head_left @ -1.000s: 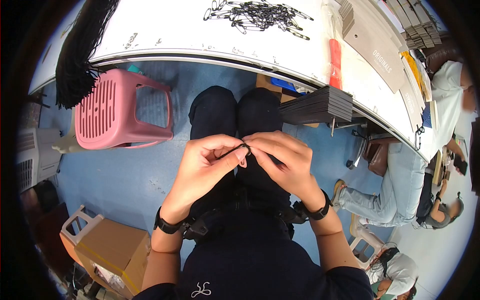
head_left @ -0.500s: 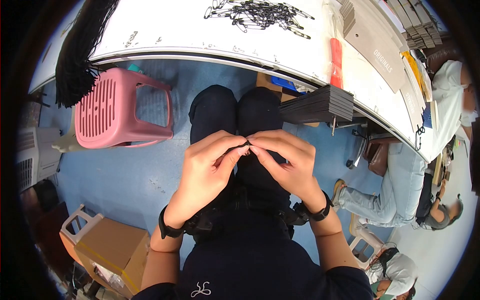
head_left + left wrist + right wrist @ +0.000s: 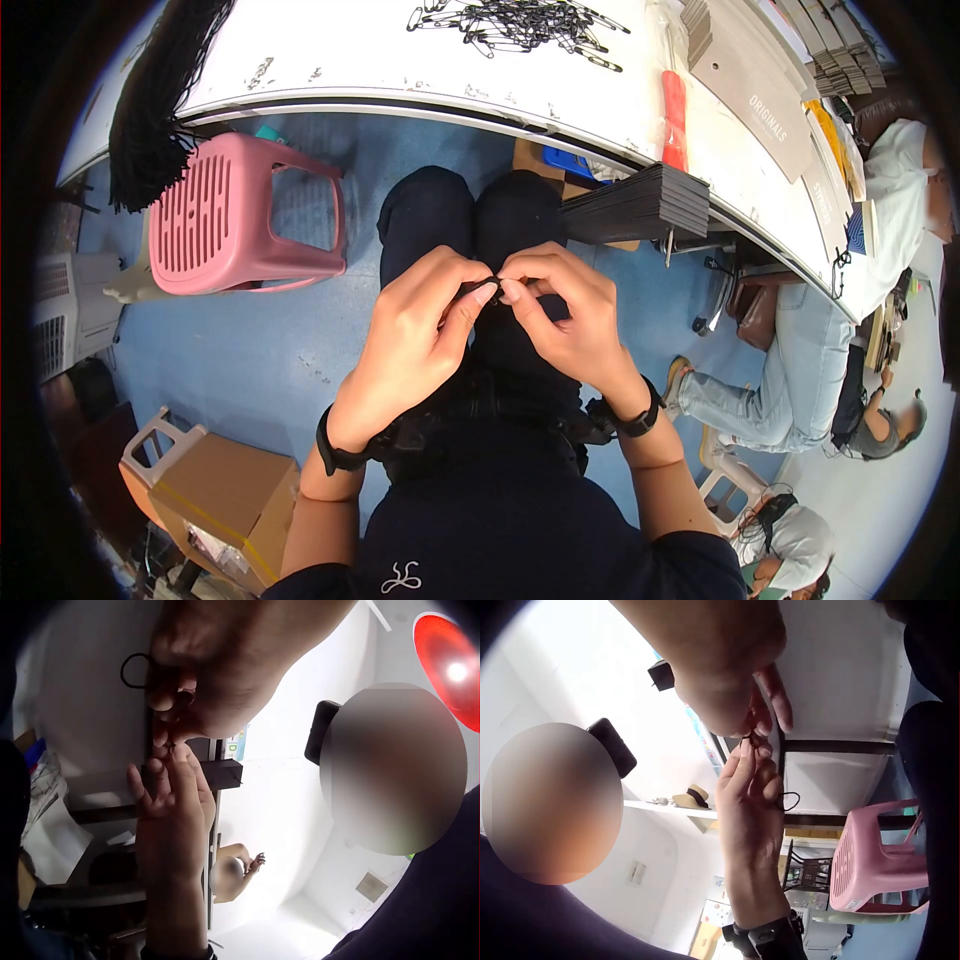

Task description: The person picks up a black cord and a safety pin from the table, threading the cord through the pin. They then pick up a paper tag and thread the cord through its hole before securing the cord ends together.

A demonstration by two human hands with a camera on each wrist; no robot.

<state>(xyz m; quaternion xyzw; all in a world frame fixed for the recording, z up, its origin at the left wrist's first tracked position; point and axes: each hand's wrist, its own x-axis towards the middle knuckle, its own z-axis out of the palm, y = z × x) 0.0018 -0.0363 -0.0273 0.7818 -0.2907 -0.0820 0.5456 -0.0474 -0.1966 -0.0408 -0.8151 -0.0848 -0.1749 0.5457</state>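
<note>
Over the lap, my left hand [image 3: 415, 325] and right hand [image 3: 570, 310] meet fingertip to fingertip. Thumb and fingers of both pinch a thin black cord [image 3: 122, 671], mostly hidden by the fingers in the head view. A round loop of this cord sticks out past the fingers of my left hand in both wrist views. The right hand [image 3: 176, 825] comes from below in the left wrist view, its thumb and index together at the cord. Beyond the knees, a heap of black safety pins [image 3: 525, 25] lies on the white table [image 3: 370, 60].
A bundle of black cords [image 3: 160, 110] hangs over the table's left edge, above a pink stool [image 3: 215, 215]. At right are dark stacked cards [image 3: 660, 205], a red-orange strip [image 3: 672, 120] and printed grey cards [image 3: 760, 100]. A carton [image 3: 225, 495] stands at lower left; other people sit at right.
Both hands have risen slightly toward the table, fingertips still together. The right fingers are more bent than before, and the stretch of cord seen along the left fingers is now mostly covered.
</note>
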